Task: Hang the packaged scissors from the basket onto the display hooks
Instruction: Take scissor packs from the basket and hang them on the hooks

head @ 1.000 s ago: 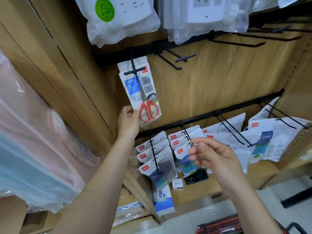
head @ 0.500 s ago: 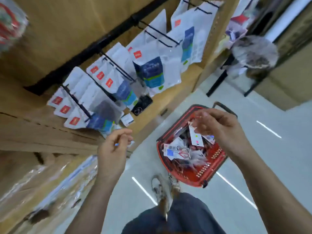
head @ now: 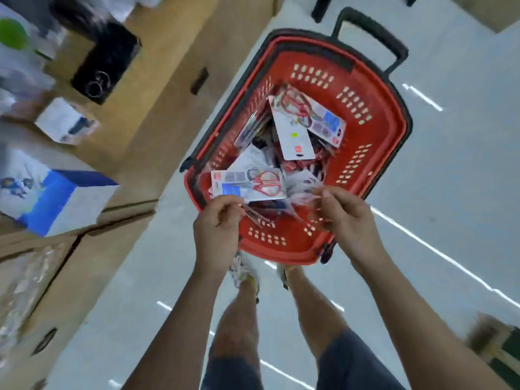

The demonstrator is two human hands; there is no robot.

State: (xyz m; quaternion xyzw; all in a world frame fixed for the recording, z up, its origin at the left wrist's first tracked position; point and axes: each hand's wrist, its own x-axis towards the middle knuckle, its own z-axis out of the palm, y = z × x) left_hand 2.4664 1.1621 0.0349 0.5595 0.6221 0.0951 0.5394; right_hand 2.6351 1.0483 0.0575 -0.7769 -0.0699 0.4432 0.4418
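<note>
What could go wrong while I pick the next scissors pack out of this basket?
1. Packs lie heaped and overlapping in the basket; lifting the scissors pack near the left hand may drag neighbours out.
2. The right hand seems to pinch a blurred pack by its edge; it could slip.
3. The basket sits at your feet; a step forward could kick it.
</note>
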